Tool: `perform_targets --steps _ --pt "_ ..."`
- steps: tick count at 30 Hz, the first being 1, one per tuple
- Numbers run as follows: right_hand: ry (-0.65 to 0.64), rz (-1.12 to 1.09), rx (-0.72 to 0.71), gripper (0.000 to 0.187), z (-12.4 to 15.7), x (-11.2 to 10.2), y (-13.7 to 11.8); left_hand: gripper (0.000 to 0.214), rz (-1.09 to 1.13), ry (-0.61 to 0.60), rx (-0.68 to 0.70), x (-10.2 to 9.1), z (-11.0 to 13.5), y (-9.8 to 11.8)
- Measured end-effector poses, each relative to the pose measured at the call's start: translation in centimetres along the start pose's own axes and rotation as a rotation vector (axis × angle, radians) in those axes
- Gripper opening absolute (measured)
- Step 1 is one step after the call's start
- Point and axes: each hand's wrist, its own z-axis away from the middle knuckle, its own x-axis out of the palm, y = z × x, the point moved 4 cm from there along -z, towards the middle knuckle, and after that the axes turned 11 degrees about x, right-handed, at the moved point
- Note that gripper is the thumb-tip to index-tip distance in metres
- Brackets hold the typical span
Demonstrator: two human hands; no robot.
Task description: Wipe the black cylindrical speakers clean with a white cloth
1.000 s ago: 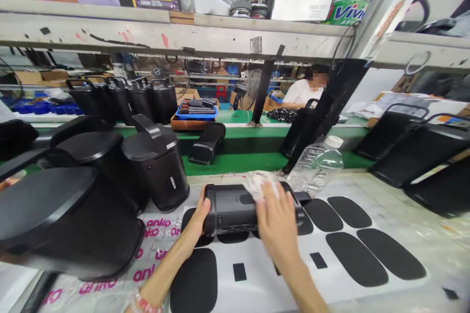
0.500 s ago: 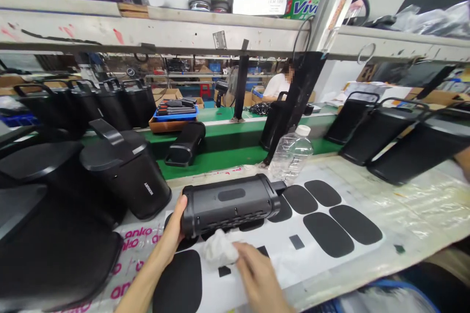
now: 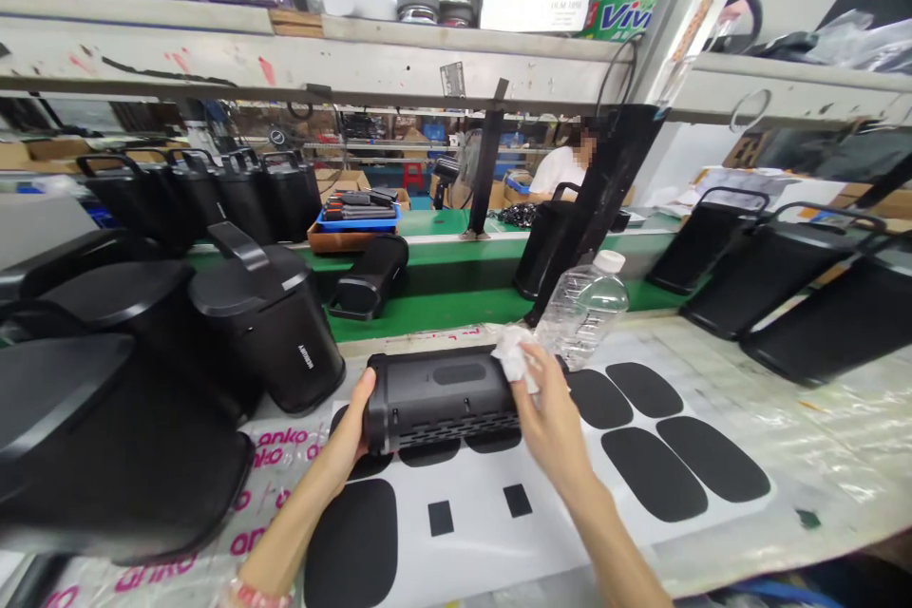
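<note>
A black portable speaker (image 3: 434, 404) lies on its side above the white sheet, its slotted edge toward me. My left hand (image 3: 356, 423) grips its left end, fingers partly hidden behind it. With my right hand (image 3: 545, 399) I pinch a crumpled white cloth or tissue (image 3: 514, 356) and press it against the speaker's right end. Under the speaker, a white sheet (image 3: 484, 560) bears several rounded black pads (image 3: 352, 541) and small dark squares (image 3: 441, 518). A clear plastic bottle (image 3: 588, 309) with a white cap stands just behind my right hand.
Several black speakers crowd the left side, one (image 3: 271, 323) close to my left arm. More speakers (image 3: 784, 275) stand at the right. Another lying speaker (image 3: 374, 275) rests on the green surface (image 3: 448, 299). A shelf (image 3: 356, 43) spans overhead on a post. A person (image 3: 562, 169) sits beyond.
My right hand has moved up and right with the white wad, from in front of the speaker onto its right end. My left hand keeps its grip. The view has shifted slightly.
</note>
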Motion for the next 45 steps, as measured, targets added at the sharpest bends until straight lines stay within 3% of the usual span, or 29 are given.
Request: perform_targets --steps 3,5,7,10,13,16,19,22,26,28,30,35,40,42,45 --pt "-0.061 0.073 -0.281 0.044 2.0 2.5 -5.7 0.062 0.000 -0.025 0.022 -0.1 -0.3 -0.4" --pt "-0.140 0.084 -0.418 0.046 3.1 3.4 -8.7 0.065 0.000 -0.089 0.171 -0.1 -0.5 -0.2" --pt "-0.164 0.099 -0.454 0.043 2.9 3.1 -9.5 0.070 -0.061 -0.165 0.393 -0.2 -0.5 0.3" --pt "-0.056 0.153 -0.262 0.040 0.9 0.6 -5.9 0.091 -0.317 -0.310 0.778 -0.7 0.2 1.0" --pt "-0.082 0.176 0.154 0.049 -0.7 -2.6 0.6 0.113 -0.566 -0.478 1.064 -1.0 1.3 1.4" --pt "-0.076 0.197 0.301 0.063 0.0 -4.7 4.3 0.119 -0.733 -0.554 0.997 -1.1 1.6 1.8" --pt "0.051 0.239 0.179 0.049 1.7 -5.0 3.8 0.124 -0.896 -0.576 0.754 -0.8 1.6 2.1" --pt "0.107 0.273 -0.072 0.037 3.3 -2.4 -0.2 0.128 -0.928 -0.584 0.628 -0.7 1.5 2.1" --pt "0.016 0.124 -0.378 0.042 5.5 3.2 -8.5 0.125 -0.823 -0.596 0.660 -0.9 1.1 1.6" --pt "-0.007 0.048 -0.423 0.043 6.3 4.5 -11.6 0.122 -0.719 -0.616 0.694 -1.1 0.9 1.5" --pt "-0.058 0.000 -0.453 0.042 6.8 4.4 -13.0 0.120 -0.680 -0.623 0.718 -1.1 0.8 1.6" --pt "-0.175 -0.071 -0.482 0.042 6.3 1.6 -11.8 0.115 -0.889 -0.551 0.779 -0.7 1.0 2.0" --pt "-0.152 0.056 -0.425 0.033 4.8 3.3 -12.6 0.108 -0.792 -0.554 0.785 -0.7 1.1 1.7" --pt "-0.121 0.051 -0.437 0.033 5.6 3.5 -13.0 0.109 -0.789 -0.561 0.783 -0.7 1.1 1.6" --pt "-0.133 -0.020 -0.470 0.041 7.9 2.1 -11.9 0.108 -0.866 -0.542 0.793 -0.6 1.2 2.0"
